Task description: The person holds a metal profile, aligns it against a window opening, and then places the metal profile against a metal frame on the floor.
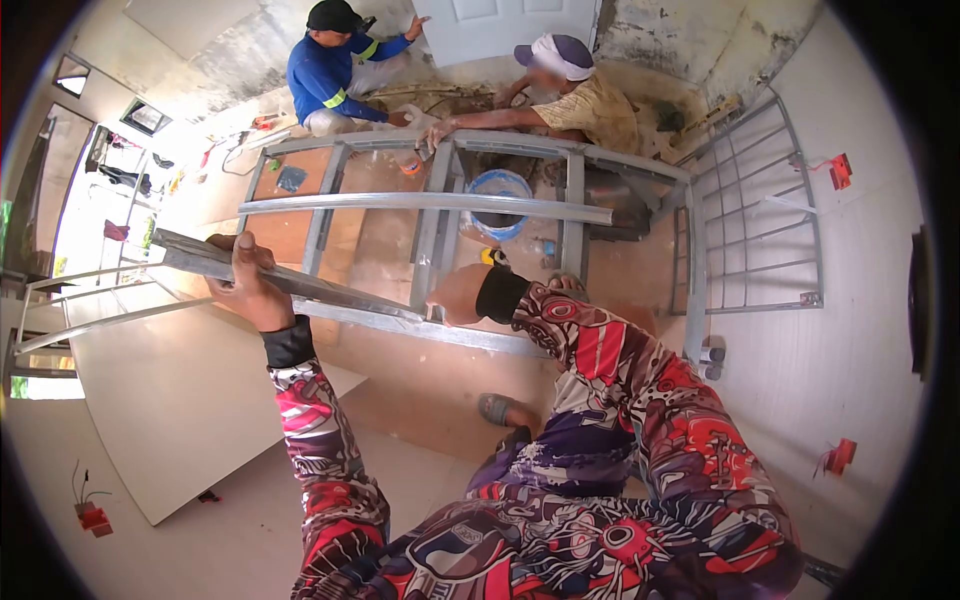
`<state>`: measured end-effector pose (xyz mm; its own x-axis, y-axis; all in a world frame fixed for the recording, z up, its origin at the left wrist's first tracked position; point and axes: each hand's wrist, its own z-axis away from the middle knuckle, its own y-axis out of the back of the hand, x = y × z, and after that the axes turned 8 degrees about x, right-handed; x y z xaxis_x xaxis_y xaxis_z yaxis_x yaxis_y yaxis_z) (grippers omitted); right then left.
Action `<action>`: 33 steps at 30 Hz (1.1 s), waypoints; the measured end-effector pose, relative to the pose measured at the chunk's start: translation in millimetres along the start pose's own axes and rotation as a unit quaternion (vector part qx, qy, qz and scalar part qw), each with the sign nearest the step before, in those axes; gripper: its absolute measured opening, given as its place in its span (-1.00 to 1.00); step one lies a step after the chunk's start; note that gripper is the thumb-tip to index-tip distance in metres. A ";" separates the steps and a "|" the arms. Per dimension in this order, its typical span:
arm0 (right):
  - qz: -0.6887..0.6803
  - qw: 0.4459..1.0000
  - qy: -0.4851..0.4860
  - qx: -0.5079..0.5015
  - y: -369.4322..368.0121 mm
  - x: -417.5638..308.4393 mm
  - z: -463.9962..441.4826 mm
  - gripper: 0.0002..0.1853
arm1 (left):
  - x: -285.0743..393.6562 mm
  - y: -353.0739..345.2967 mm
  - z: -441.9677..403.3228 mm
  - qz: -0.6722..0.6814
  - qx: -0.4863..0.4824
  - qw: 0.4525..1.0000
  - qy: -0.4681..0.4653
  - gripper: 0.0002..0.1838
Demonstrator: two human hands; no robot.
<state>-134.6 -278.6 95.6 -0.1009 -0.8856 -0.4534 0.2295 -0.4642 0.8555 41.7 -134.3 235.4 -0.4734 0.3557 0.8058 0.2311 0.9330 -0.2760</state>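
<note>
My left hand (250, 285) is wrapped round a grey metal stud (330, 292), near its left end. Slanting down to the right, the stud reaches the near rail of a metal stud frame (470, 338). My right hand (460, 295) is closed at the stud's right end, close to that rail; its fingertips are partly hidden. Another loose metal stud (400, 202) lies lengthwise across the frame's crosspieces. Inside the frame's outline stand a blue-rimmed bucket (500, 182) and a small yellow-and-black item (494, 257).
Across the frame crouch a person in blue (335, 75) and a person in a cap (590, 110), whose arm reaches to the far rail. A pale door panel (500, 30) leans behind them. A metal grille (755, 210) stands right; a large board (180, 400) lies left.
</note>
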 end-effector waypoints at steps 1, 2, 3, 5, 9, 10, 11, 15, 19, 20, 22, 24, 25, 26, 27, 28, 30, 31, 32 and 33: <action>0.002 1.000 0.001 0.017 -2.0 -0.1 0.0 -0.61 | 0.3 0.1 0.1 0.001 -0.003 1.000 0.001 -0.71; 0.002 1.000 0.000 0.011 -2.9 0.3 -0.9 -0.61 | 0.6 -0.1 -0.3 0.002 -0.005 1.000 0.002 -0.71; 0.001 1.000 -0.001 0.004 -2.2 -0.1 -1.9 -0.61 | 1.1 -0.9 -0.2 0.005 -0.003 1.000 0.001 -0.71; 0.002 1.000 0.000 -0.003 -2.6 0.3 -3.9 -0.60 | 1.7 -3.1 0.6 0.011 -0.001 1.000 -0.001 -0.72; 0.006 1.000 -0.002 -0.008 -6.0 1.2 -5.9 -0.57 | 1.6 -2.7 0.6 0.001 -0.004 1.000 -0.007 -0.72; 0.009 1.000 -0.004 -0.012 -4.6 1.3 -5.3 -0.57 | 1.4 -1.8 0.2 -0.002 -0.002 1.000 -0.005 -0.73; 0.006 1.000 0.005 -0.007 -5.3 2.6 -5.3 -0.54 | 1.1 -0.9 0.5 -0.006 0.000 1.000 -0.004 -0.73; -0.001 1.000 0.026 0.004 -8.1 5.9 -7.0 -0.49 | 0.3 0.3 -0.1 -0.005 -0.002 1.000 -0.006 -0.73; 0.008 1.000 0.030 -0.002 -5.8 4.6 -6.5 -0.49 | -0.1 0.3 -0.1 -0.032 -0.011 0.999 -0.013 -0.76; 0.006 1.000 0.025 -0.005 -5.3 4.1 -5.8 -0.50 | 0.1 0.5 -0.4 -0.037 -0.013 0.999 -0.015 -0.76; 0.002 1.000 0.014 -0.010 -1.6 2.0 -3.4 -0.50 | 1.6 -0.7 -0.1 -0.031 -0.005 0.999 -0.010 -0.73; 0.008 1.000 0.002 -0.011 0.7 -1.2 -2.7 -0.55 | 2.0 -1.4 0.4 -0.027 -0.001 1.000 -0.008 -0.71; 0.011 1.000 -0.004 -0.011 2.1 -2.2 -1.9 -0.58 | 1.8 -1.7 0.6 -0.027 -0.001 1.000 -0.010 -0.71; 0.008 1.000 0.000 -0.017 4.2 -2.2 -0.8 -0.55 | 1.5 -1.9 0.5 -0.026 0.000 1.000 -0.012 -0.72; 0.006 1.000 0.005 -0.024 6.8 -2.4 0.5 -0.52 | 1.3 -1.5 0.3 -0.021 -0.004 1.000 -0.007 -0.72; 0.003 1.000 0.010 -0.030 8.3 -2.7 1.5 -0.49 | 1.1 -0.8 0.3 -0.015 -0.007 1.000 -0.003 -0.72; -0.011 0.999 -0.002 -0.040 9.6 -3.3 1.3 -0.48 | 0.9 -0.2 0.2 -0.015 -0.015 1.000 -0.002 -0.75; -0.018 0.999 -0.008 -0.045 9.4 -3.1 1.3 -0.47 | 1.5 -0.3 0.6 -0.020 -0.018 1.000 -0.007 -0.77; -0.024 0.999 -0.009 -0.044 8.4 -1.9 1.3 -0.47 | 1.7 -0.9 1.2 -0.025 -0.022 0.999 -0.011 -0.79; -0.030 0.999 -0.009 -0.044 7.6 -0.8 1.3 -0.47 | 1.4 -1.9 1.6 -0.024 -0.020 0.999 -0.011 -0.79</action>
<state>-134.1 -281.5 102.8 -0.1341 -0.8563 -0.4987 0.3059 -0.5144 0.8011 39.2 -135.5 236.1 -0.5026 0.3118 0.8063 0.2417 0.9462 -0.2152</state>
